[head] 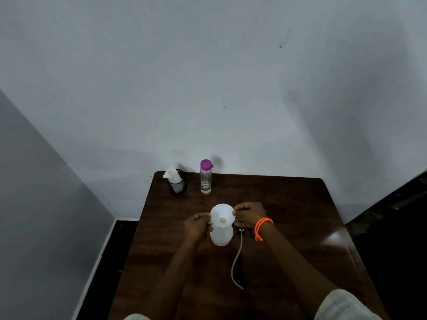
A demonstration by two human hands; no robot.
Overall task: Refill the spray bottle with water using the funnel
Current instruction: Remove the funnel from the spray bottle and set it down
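Observation:
A white funnel (222,215) sits in the neck of the white spray bottle (221,236), which stands upright at the middle of the dark wooden table (288,215). My left hand (197,225) pinches the funnel's left rim. My right hand (249,214), with orange bands at the wrist, pinches the right rim. The spray head with its thin dip tube (236,259) lies on the table just right of the bottle. A clear water bottle (205,177) with a purple cap stands closed at the back of the table.
A black mesh cup holding white tissue (176,181) stands at the table's back left corner, next to the water bottle. The table is pushed against a pale wall. Dark floor shows on both sides.

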